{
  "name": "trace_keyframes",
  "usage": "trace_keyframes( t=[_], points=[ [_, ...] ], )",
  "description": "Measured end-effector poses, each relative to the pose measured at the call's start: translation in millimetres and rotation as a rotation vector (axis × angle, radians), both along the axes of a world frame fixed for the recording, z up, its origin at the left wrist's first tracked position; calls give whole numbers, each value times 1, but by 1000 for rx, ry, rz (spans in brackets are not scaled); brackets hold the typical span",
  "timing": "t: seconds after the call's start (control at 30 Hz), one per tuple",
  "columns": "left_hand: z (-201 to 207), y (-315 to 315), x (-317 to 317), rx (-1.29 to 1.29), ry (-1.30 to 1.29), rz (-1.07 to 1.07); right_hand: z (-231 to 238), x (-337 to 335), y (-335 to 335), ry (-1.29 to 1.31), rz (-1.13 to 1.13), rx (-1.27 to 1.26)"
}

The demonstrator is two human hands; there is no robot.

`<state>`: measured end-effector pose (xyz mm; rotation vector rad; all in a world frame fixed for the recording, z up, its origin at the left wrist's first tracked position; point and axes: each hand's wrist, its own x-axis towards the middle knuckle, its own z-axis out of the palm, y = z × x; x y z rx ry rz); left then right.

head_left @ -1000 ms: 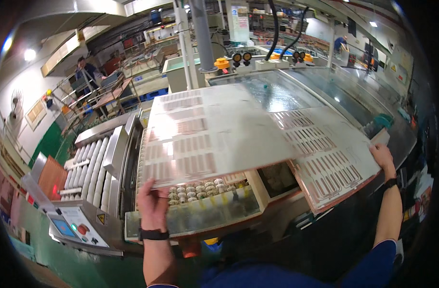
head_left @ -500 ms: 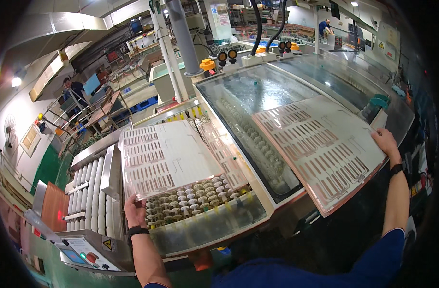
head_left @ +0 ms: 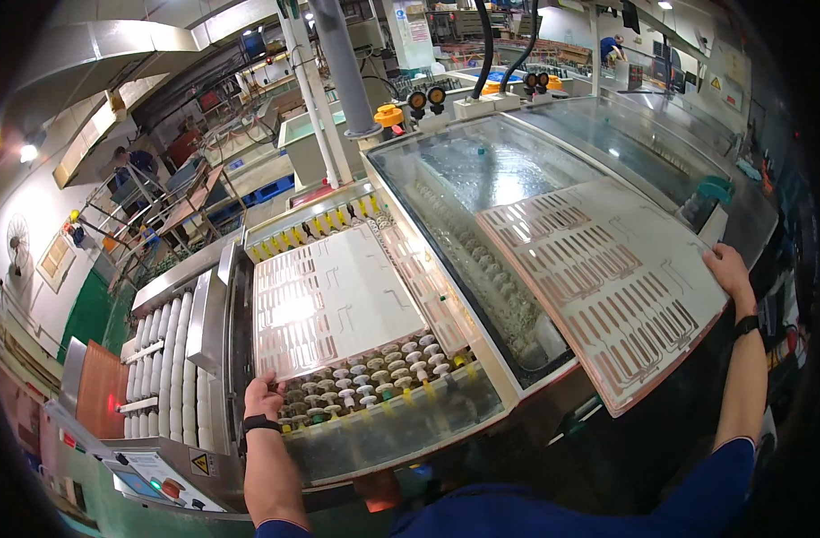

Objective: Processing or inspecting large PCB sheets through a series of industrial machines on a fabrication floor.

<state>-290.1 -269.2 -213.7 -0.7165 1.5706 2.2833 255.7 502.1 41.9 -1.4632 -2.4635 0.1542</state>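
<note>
My left hand is closed on the near left corner of a thin pale circuit board panel with copper-coloured patterns. This panel lies low over the rows of small wheel rollers in an uncovered machine bay; whether it rests fully on them I cannot tell. Beside it, another patterned panel lies partly hidden on the rollers. My right hand grips the right edge of a similar circuit board panel, which is tilted across the glass cover and overhangs the machine's front edge.
A glass cover closes the wet section right of the bay. To the left stand white rollers and a control panel with buttons. A grey pipe rises behind. Two people are in the background.
The left panel has come down and to the right, lower over the rollers, with my left hand following it. The right panel has shifted slightly right and down, still in my right hand.
</note>
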Motion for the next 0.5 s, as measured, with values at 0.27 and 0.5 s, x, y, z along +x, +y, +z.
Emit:
trace_keyframes(
  t=[0.27, 0.5],
  points=[
    [-33, -6, -9, -25, 57, 47, -10, -2, 7, 82, 49, 102],
    [35, 62, 26, -1585, 414, -274, -12, 9, 10, 75, 43, 102]
  ],
)
